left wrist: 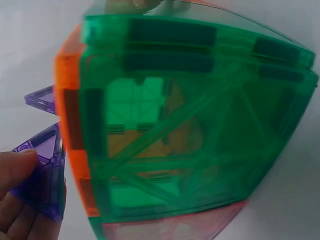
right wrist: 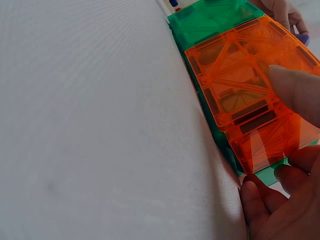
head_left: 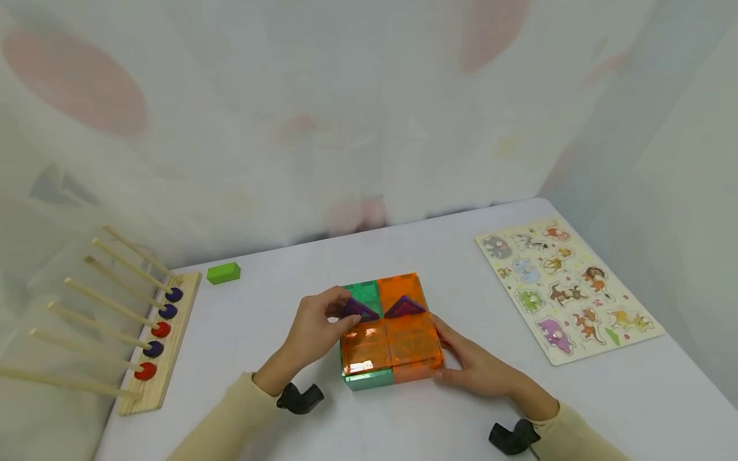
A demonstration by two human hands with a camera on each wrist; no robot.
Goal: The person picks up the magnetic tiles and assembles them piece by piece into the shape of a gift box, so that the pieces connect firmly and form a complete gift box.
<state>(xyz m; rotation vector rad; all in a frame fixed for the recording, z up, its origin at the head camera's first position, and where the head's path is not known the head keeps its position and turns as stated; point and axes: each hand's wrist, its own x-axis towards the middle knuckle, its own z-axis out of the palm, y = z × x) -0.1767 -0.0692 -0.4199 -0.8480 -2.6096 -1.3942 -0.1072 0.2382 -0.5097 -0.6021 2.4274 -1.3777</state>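
Observation:
A low square box of see-through magnetic tiles stands on the table, its top mostly orange with one green square at the far left. My left hand pinches a purple triangle tile between thumb and fingers, over the box's left half. To its right another purple triangle tile stands on the box top. My right hand holds the box's right side, thumb near the front corner. The right wrist view shows its thumb against an orange tile and curled fingers at the edge.
On the left is a wooden peg board with upright rods and red and blue beads. A green block lies near the back edge. An animal puzzle board lies on the right. A fabric wall borders the table behind.

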